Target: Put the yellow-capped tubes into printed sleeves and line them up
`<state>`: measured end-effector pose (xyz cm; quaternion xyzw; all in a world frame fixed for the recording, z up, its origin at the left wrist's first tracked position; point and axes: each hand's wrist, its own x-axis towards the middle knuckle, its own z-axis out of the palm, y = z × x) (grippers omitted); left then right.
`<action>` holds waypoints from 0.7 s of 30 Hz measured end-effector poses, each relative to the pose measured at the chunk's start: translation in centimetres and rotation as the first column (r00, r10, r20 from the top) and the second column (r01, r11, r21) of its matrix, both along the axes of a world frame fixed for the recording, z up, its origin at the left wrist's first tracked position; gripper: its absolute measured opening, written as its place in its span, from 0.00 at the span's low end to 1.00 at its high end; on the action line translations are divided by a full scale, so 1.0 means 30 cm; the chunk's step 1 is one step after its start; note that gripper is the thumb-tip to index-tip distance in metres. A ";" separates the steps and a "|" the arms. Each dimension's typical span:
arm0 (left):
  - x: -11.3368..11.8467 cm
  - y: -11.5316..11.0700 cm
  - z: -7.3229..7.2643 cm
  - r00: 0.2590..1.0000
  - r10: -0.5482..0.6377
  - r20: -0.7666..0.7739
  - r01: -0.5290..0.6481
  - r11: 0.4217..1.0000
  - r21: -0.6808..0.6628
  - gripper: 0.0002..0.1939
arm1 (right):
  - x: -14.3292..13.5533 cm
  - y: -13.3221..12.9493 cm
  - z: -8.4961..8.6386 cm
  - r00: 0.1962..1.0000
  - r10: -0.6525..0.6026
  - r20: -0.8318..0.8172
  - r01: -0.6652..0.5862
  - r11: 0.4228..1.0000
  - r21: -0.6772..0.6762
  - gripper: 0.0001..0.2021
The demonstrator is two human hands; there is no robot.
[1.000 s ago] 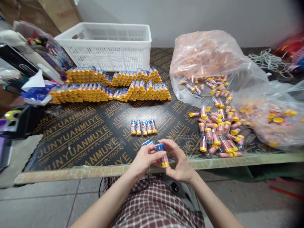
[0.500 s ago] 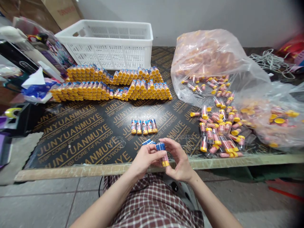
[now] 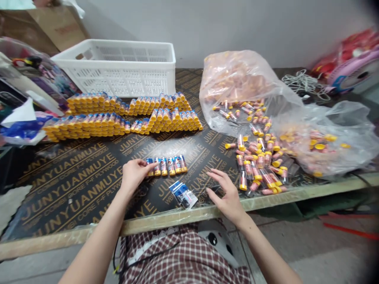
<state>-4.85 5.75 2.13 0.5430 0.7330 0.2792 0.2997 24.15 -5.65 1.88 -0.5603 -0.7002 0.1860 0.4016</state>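
My left hand (image 3: pixel 135 174) pinches a small yellow-capped tube (image 3: pixel 150 167) with a blue label, at the left end of a short row of labelled tubes (image 3: pixel 171 165). My right hand (image 3: pixel 226 193) hovers above the table's front part, fingers apart, holding nothing. Between the hands lies a small stack of blue and white labels (image 3: pixel 182 194). To the right of my right hand, a loose pile of clear tubes with yellow caps and pink contents (image 3: pixel 260 161) spreads over the dark plywood tabletop (image 3: pixel 97 177).
Stacked rows of labelled tubes (image 3: pixel 89 125) stand behind, before a white plastic basket (image 3: pixel 142 79). A big clear bag of tubes (image 3: pixel 233 75) and another plastic bag (image 3: pixel 340 122) lie at the right. A coiled white cable (image 3: pixel 304 83) and a pink fan (image 3: pixel 352 75) are farther back.
My left hand has carried the tube from near the front edge to the left end of the short row. My right hand has come away from it, and the label stack is uncovered.
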 end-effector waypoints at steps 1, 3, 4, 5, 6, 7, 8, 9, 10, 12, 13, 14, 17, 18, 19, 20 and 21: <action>-0.012 0.014 -0.010 0.998 -0.030 -0.057 0.029 0.999 -0.020 0.18 | 0.023 0.003 -0.008 0.998 -0.041 0.051 0.040 0.999 0.019 0.16; -0.016 0.018 -0.014 0.988 -0.079 -0.135 0.076 0.997 -0.029 0.19 | 0.082 0.006 -0.025 0.976 -0.160 0.149 0.149 0.985 0.083 0.13; -0.010 0.009 -0.007 0.983 -0.083 -0.166 0.083 0.997 -0.006 0.20 | 0.117 0.005 -0.032 0.948 -0.238 0.211 0.215 0.969 0.124 0.12; 0.001 -0.007 0.003 0.981 -0.073 -0.182 0.080 0.996 0.032 0.21 | 0.154 0.003 -0.039 0.903 -0.322 0.284 0.285 0.944 0.164 0.11; 0.018 -0.029 0.014 0.982 -0.059 -0.181 0.074 0.994 0.076 0.20 | 0.191 -0.001 -0.044 0.840 -0.399 0.368 0.348 0.916 0.200 0.12; 0.041 -0.056 0.025 0.985 -0.057 -0.162 0.077 0.990 0.114 0.19 | 0.224 -0.005 -0.048 0.763 -0.458 0.456 0.403 0.889 0.217 0.14; 0.068 -0.085 0.031 0.989 -0.076 -0.124 0.093 0.986 0.139 0.18 | 0.252 -0.011 -0.051 0.690 -0.488 0.534 0.442 0.869 0.222 0.16; 0.098 -0.116 0.033 0.989 -0.127 -0.074 0.136 0.981 0.137 0.16 | 0.274 -0.017 -0.054 0.631 -0.496 0.597 0.469 0.856 0.215 0.19; 0.130 -0.147 0.029 0.978 -0.207 -0.026 0.208 0.973 0.103 0.14 | 0.288 -0.023 -0.056 0.589 -0.487 0.644 0.486 0.851 0.199 0.21; 0.188 -0.203 0.007 0.942 -0.334 0.040 0.334 0.942 0.011 0.11 | 0.296 -0.036 -0.061 0.558 -0.451 0.696 0.491 0.856 0.161 0.23; 0.211 -0.225 -0.008 0.935 -0.348 0.066 0.349 0.937 -0.015 0.10 | 0.294 -0.041 -0.063 0.557 -0.436 0.707 0.489 0.860 0.145 0.22; 0.228 -0.242 -0.022 0.935 -0.344 0.087 0.347 0.937 -0.028 0.09 | 0.289 -0.045 -0.065 0.559 -0.431 0.709 0.490 0.861 0.137 0.22; 0.249 -0.265 -0.047 0.950 -0.287 0.121 0.292 0.956 -0.021 0.07 | 0.269 -0.049 -0.066 0.629 -0.454 0.631 0.491 0.861 0.131 0.20; 0.247 -0.266 -0.047 0.952 -0.283 0.120 0.287 0.958 -0.020 0.07 | 0.262 -0.047 -0.065 0.678 -0.456 0.577 0.479 0.869 0.124 0.20; 0.243 -0.265 -0.042 0.952 -0.284 0.113 0.288 0.958 -0.020 0.06 | 0.256 -0.045 -0.064 0.736 -0.451 0.506 0.460 0.880 0.115 0.19; 0.238 -0.263 -0.035 0.952 -0.290 0.099 0.293 0.956 -0.020 0.06 | 0.249 -0.042 -0.061 0.798 -0.437 0.415 0.434 0.894 0.108 0.19; 0.233 -0.261 -0.027 0.950 -0.302 0.079 0.304 0.952 -0.021 0.06 | 0.242 -0.039 -0.059 0.859 -0.411 0.305 0.400 0.911 0.102 0.19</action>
